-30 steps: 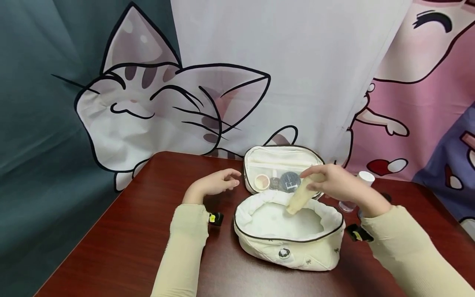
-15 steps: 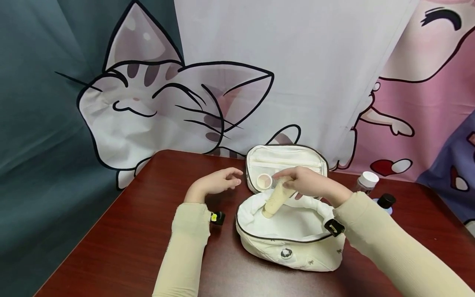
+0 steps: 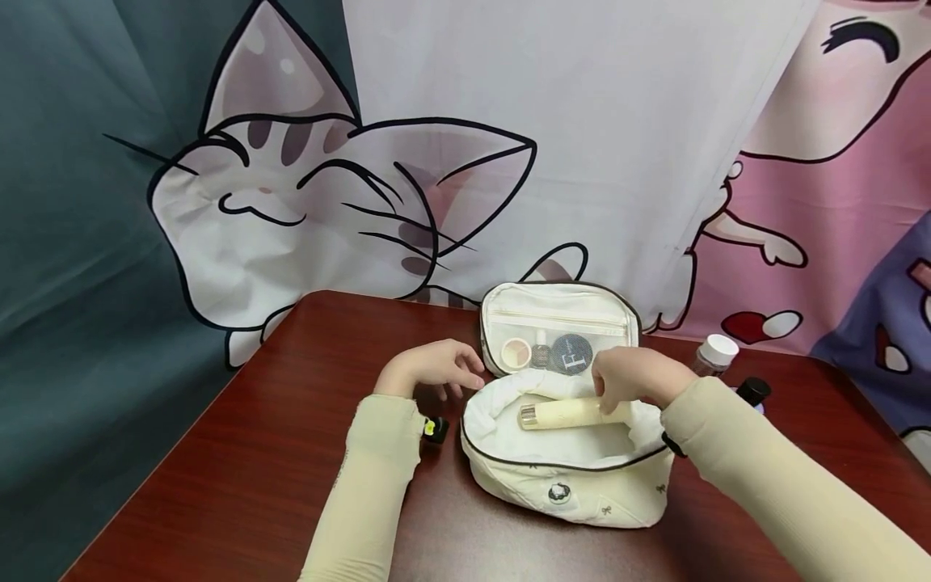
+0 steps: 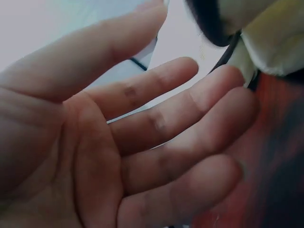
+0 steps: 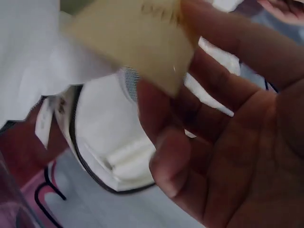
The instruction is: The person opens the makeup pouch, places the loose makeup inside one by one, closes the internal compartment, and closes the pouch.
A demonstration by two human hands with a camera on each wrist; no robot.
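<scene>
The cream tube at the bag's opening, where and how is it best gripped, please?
Probably around the middle of the cream tube, from above: that slim stretch is uncovered, lying lengthwise along the opening of the bag, while the right hand holds the end opposite the shiny band.

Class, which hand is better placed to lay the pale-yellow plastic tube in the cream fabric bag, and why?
Probably the right hand: it grips the tube at the open bag; the left hand, beside the bag, holds nothing.
</scene>
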